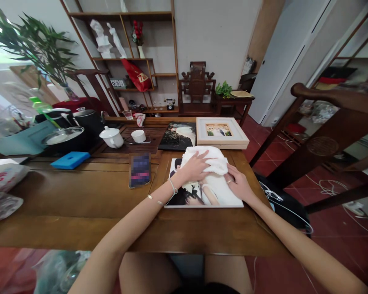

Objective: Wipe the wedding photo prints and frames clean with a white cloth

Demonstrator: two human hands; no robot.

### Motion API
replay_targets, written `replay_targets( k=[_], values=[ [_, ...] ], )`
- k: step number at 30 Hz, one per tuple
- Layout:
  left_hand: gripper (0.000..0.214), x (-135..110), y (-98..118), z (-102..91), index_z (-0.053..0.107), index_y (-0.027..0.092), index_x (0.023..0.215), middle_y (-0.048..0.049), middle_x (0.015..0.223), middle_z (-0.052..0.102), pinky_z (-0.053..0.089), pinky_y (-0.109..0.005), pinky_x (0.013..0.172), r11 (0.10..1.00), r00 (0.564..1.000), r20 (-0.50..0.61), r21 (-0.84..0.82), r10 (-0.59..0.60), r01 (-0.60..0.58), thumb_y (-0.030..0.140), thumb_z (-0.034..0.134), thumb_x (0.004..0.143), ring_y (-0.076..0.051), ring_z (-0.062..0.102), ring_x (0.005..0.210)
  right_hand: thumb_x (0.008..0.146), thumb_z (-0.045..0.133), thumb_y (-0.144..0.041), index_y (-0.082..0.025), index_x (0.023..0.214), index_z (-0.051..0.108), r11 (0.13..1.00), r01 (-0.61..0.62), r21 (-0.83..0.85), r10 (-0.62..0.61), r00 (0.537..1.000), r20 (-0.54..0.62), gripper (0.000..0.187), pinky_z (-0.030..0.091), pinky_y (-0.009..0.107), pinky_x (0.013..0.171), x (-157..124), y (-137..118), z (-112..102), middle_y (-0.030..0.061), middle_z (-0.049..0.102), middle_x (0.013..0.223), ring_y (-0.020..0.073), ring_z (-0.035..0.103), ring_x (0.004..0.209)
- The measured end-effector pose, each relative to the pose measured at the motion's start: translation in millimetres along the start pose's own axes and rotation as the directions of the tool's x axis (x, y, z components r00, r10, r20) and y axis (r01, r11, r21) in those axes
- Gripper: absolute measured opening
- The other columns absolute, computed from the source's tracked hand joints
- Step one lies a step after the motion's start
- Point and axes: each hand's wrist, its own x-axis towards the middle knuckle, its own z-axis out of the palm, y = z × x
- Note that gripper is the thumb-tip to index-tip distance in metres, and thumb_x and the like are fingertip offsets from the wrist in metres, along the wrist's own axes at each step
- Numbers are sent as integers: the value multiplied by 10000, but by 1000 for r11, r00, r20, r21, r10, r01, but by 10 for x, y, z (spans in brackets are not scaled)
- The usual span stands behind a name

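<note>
In the head view a photo panel (229, 195) showing people in dark and white clothes lies flat on the wooden table before me. A bunched white cloth (219, 162) rests on its upper part. My left hand (196, 166) lies on this cloth with its fingers spread, pressing down from above. At the panel's right edge is my right hand (237, 181), fingers stretched out and touching the edge beside the cloth. The cloth and my left arm hide part of the picture.
Behind the panel lie a dark photo panel (179, 136) and a white picture frame (239, 132). A phone (140, 170), a blue box (70, 160), a lidded white cup (111, 137) and a small white bowl (138, 135) stand to the left. A wooden chair (321, 143) is at the right.
</note>
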Motion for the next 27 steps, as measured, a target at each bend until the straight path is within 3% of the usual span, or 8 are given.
replay_targets(
  k=[5, 8, 10, 13, 17, 20, 23, 27],
  values=[
    [356, -299, 171, -34, 624, 256, 1272, -54, 1421, 546, 169, -537, 1185, 992, 993, -45, -57, 113, -115, 343, 486, 955, -272, 224, 1476, 782, 518, -212, -212, 1020, 738, 997, -36, -70, 28, 994, -105, 323, 464, 462, 1010, -32, 5, 9, 105, 661, 1251, 295, 613, 1151],
    [374, -520, 287, -52, 611, 269, 1288, -41, 1442, 524, 174, -549, 1181, 979, 982, -55, -88, 179, -183, 331, 497, 938, -273, 235, 1473, 767, 517, -195, -212, 1012, 731, 997, -30, -77, 21, 993, -117, 326, 465, 454, 1014, -36, 21, 15, 103, 683, 1209, 285, 627, 1130],
    [365, -533, 304, -41, 632, 254, 1261, -42, 1458, 506, 184, -563, 1172, 984, 986, -52, -68, 161, -164, 324, 513, 923, -293, 224, 1474, 776, 509, -194, -219, 1013, 729, 998, -11, -57, 6, 995, -102, 324, 455, 453, 1027, -32, 20, 15, 93, 687, 1202, 280, 615, 1152],
    [330, -285, 256, 5, 671, 215, 1193, -56, 1489, 467, 226, -580, 1145, 999, 998, -62, -11, 33, -33, 329, 519, 923, -333, 208, 1472, 807, 503, -224, -222, 1010, 728, 999, -4, -41, 1, 997, -77, 303, 455, 456, 1020, -27, 10, 13, 93, 676, 1218, 286, 597, 1176],
    [384, 210, 161, 63, 619, 168, 1256, -119, 1389, 566, 307, -538, 1112, 992, 989, -82, -1, -125, 126, 358, 427, 982, -309, 357, 1410, 854, 510, -291, -216, 1004, 725, 997, -30, -71, 24, 996, -87, 272, 475, 469, 983, -29, 13, 15, 105, 693, 1153, 293, 628, 1107],
    [407, 299, 150, 76, 603, 146, 1270, -138, 1310, 622, 340, -538, 1087, 984, 980, -100, 6, -174, 175, 370, 408, 990, -314, 402, 1376, 860, 515, -304, -212, 1007, 722, 996, -30, -82, 22, 995, -96, 271, 475, 484, 980, -31, 28, 18, 113, 695, 1143, 299, 632, 1096],
    [357, 22, 250, 66, 656, 178, 1196, -90, 1416, 545, 324, -582, 1089, 989, 986, -89, 23, -144, 147, 351, 447, 964, -355, 331, 1407, 853, 511, -279, -214, 1062, 712, 997, -19, -75, 12, 996, -89, 297, 470, 482, 997, -35, 44, 20, 109, 681, 1196, 297, 616, 1138],
    [270, -600, 614, 28, 736, 237, 1026, -7, 1491, 466, 273, -640, 1110, 994, 994, -32, 3, -109, 109, 353, 523, 908, -401, 256, 1434, 874, 516, -300, -215, 1144, 693, 998, -30, -49, 27, 997, -77, 334, 414, 508, 1070, -39, 66, 27, 116, 645, 1280, 289, 565, 1229]
  ],
)
